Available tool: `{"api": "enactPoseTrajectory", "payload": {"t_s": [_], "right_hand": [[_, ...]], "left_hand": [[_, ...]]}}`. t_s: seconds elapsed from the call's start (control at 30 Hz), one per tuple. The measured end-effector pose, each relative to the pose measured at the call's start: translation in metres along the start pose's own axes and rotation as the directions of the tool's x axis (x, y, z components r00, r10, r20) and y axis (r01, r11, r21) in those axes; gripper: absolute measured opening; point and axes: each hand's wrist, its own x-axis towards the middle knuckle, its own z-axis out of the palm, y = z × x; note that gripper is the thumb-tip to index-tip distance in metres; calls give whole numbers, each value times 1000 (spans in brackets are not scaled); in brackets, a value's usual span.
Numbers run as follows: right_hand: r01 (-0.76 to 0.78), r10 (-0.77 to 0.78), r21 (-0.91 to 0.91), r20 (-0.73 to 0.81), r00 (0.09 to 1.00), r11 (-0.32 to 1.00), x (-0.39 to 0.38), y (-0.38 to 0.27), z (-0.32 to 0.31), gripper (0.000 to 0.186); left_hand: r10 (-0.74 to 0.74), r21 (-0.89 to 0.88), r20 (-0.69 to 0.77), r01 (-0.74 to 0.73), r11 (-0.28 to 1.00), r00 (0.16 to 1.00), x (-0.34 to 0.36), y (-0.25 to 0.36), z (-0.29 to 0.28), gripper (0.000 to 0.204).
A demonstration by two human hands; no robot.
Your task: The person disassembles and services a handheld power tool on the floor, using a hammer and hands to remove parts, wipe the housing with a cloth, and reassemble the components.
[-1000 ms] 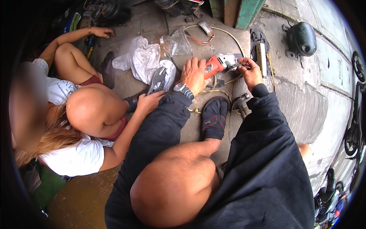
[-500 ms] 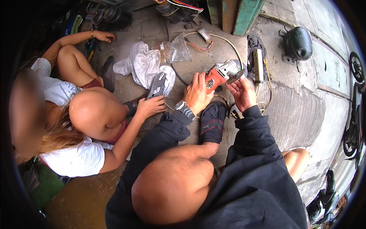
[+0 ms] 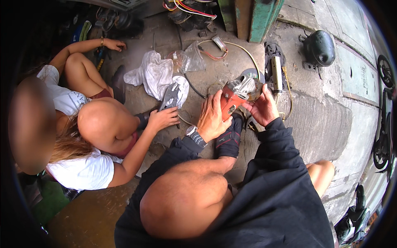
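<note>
My left hand [image 3: 212,117] is wrapped round the red body of an angle grinder [image 3: 230,106], whose silver gear head points away from me. At the grinder's right side my right hand [image 3: 265,108] has its thumb and fingers on the edge of the dark disc [image 3: 257,90]. Part of that disc lies behind the fingers. Just beyond the gear head, a flat round disc [image 3: 249,73] rests on the ground. To my left, another person's hand [image 3: 163,119] holds a long grey part [image 3: 169,97] over a white cloth [image 3: 151,71].
A power strip [image 3: 277,74] with a yellow cord lies right of the grinder. Farther right stands a dark rounded compressor [image 3: 320,48]. Beyond the cloth are a clear plastic bag [image 3: 192,58] and a pale cable [image 3: 244,48]. A green post [image 3: 266,20] rises at the back.
The grinder has turned in my hands, so its gear head now shows more from above and its disc faces upward more. My right hand has shifted with the disc.
</note>
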Motion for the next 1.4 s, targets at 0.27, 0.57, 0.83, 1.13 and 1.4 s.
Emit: {"api": "enactPoseTrajectory", "payload": {"t_s": [0.27,0.57,0.83,1.13,1.4], "right_hand": [[-61,26,400,92,995,915,5,23,9,59],[-103,18,423,200,980,900,17,39,17,58],[-131,66,488,149,987,863,21,56,15,59],[-140,50,559,173,984,817,23,61,14,52],[-196,168,381,105,980,904,35,59,8,61]], "left_hand": [[54,188,86,-70,980,995,-7,26,-33,92],[68,265,194,-119,957,979,-9,27,-42,96],[4,299,255,-83,951,967,-10,27,-51,96],[-6,366,274,-99,925,962,-10,31,-61,92],[-22,398,293,-101,912,956,-11,35,-64,93]]}}
